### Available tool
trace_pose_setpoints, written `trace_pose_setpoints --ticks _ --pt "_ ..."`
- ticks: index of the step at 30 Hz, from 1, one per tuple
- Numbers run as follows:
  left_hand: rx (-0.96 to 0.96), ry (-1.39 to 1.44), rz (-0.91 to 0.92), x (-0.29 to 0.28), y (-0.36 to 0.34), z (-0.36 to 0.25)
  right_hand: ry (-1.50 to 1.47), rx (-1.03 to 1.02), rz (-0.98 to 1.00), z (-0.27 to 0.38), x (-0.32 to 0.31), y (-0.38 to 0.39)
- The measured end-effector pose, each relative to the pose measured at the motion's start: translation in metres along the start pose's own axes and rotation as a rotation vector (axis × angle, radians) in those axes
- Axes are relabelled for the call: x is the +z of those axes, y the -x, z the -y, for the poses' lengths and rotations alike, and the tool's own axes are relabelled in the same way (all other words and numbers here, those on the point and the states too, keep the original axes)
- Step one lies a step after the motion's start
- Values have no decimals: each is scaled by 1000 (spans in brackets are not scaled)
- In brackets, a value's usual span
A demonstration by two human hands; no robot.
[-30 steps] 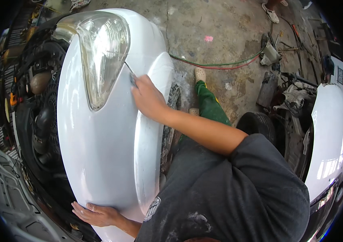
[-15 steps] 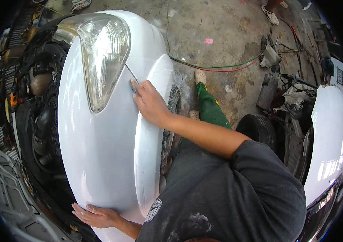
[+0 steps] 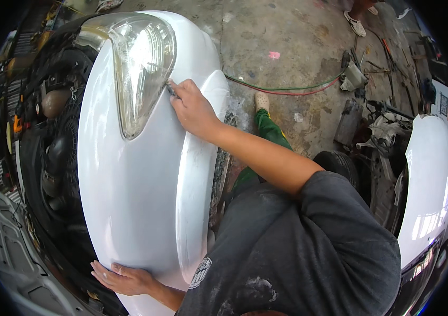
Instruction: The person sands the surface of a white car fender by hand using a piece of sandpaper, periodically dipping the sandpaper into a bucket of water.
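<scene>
Two bare hands work at one white fender [image 3: 134, 195], stretching between them; the right hand [image 3: 195, 108] pinches a thin tool [image 3: 172, 91], mostly hidden by its fingers, beside the headlight [image 3: 145, 68] at its left; the left hand [image 3: 124, 279] lies flattened, thumb apart, on the panel; engine parts [image 3: 55, 152] sit left of the right hand.

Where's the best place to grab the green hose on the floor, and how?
Probably the middle of its curve, coming from above: the green hose lies long and thin on the concrete floor, fully visible there. Close the grip around it alone, since the red hose runs close beside it. On the left it disappears behind the white car panel.
</scene>
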State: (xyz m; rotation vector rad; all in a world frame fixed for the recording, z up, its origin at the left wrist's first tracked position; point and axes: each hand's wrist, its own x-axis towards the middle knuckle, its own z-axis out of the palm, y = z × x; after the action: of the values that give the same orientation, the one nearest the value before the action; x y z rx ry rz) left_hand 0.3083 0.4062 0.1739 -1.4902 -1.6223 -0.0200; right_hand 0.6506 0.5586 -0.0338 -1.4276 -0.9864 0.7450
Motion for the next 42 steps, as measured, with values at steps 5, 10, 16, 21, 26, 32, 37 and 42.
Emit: trace_pose_setpoints --ticks 5,10,16,21,26,32,37,42 --pt "2 32 2 -2 -1 -1 55 179 144 2 -13 31" --pt "5 18 -1 -6 -2 -5 99 223 180 -14 -15 53" --pt "-31 31 28 -4 -2 -4 -436 706 179 9 -20 27" --pt "7 13 6 -10 -5 -9 -110 345 138 14 24 81" --pt "26 20 -11 -9 -3 -4 -51 252 144 21 28 77" --pt "38 26 -22 -6 -2 -5 44 291 238 31 31 98" --pt "26 70 -15 -4 1 -1 -229 540 226 18 17 62" --pt "25 80 7 -3 -3 4 -19 197 7 29 45 102"
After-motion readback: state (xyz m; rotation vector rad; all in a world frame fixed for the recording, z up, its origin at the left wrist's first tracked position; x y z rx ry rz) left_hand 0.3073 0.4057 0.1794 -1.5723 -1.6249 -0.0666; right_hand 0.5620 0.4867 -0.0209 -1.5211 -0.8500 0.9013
